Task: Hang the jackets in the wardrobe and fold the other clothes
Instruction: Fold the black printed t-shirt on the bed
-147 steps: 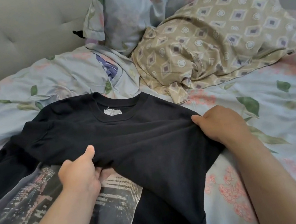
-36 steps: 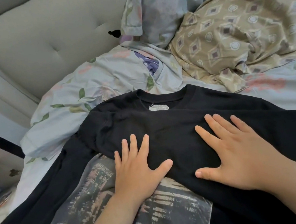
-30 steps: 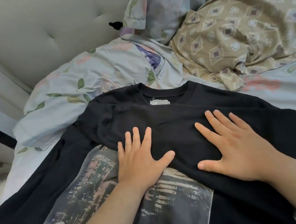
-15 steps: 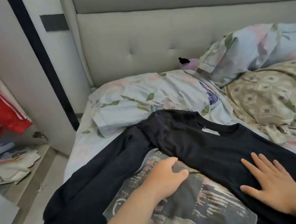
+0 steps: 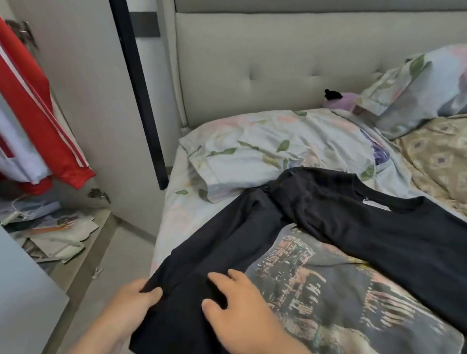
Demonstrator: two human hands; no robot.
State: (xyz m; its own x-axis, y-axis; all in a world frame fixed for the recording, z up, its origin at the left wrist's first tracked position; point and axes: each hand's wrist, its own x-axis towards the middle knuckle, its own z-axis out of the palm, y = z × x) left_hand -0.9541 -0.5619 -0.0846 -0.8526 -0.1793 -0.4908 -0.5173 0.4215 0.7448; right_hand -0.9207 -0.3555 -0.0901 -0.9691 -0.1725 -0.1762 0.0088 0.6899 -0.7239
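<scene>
Since 0.5 s ago both hands have shifted to the sleeve side of the black T-shirt [image 5: 387, 238], which lies half-folded on the floral-sheeted bed [image 5: 171, 213]. Left hand [image 5: 127, 309] pinches the soft matte sleeve edge. Right hand [image 5: 240, 312] rests on the cloth, fingers loose, beside the rectangular mottled city print [image 5: 334, 292].

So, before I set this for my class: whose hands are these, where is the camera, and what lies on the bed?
There is no machine: a person wears one wide-angle camera on the head, looking forward and down, so both bare hands are their own. A black T-shirt with a city print lies on the bed, near a floral pillow and a patterned blanket. The left hand pinches the shirt's edge; the right hand rests on the cloth, fingers spread. At the left, a red jacket hangs in the wardrobe.
</scene>
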